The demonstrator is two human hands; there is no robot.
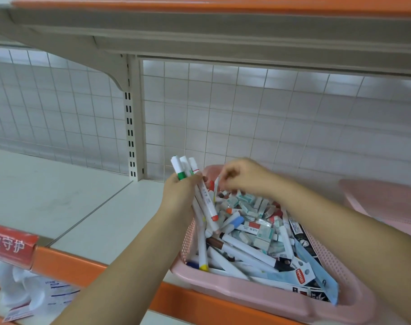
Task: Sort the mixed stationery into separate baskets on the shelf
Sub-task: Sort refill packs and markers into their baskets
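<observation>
Both forearms are seen bare along their full visible length. The left hand (180,191) and right hand (243,175) are uncovered too. Fingers (196,176) are blurred; finer detail cannot be made out.

white shelf (59,202) with orange front edge, pink basket (246,294) of mixed stationery (253,248) on it, second pink basket (387,202) at right

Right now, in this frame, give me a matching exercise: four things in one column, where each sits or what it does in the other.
1 left hand
2 right hand
3 second pink basket
4 red sign

A front left edge of the shelf
B over the far end of the mixed basket
C grips a bundle of markers
D far right, partly out of frame

Pairs: 1-C, 2-B, 3-D, 4-A
</observation>
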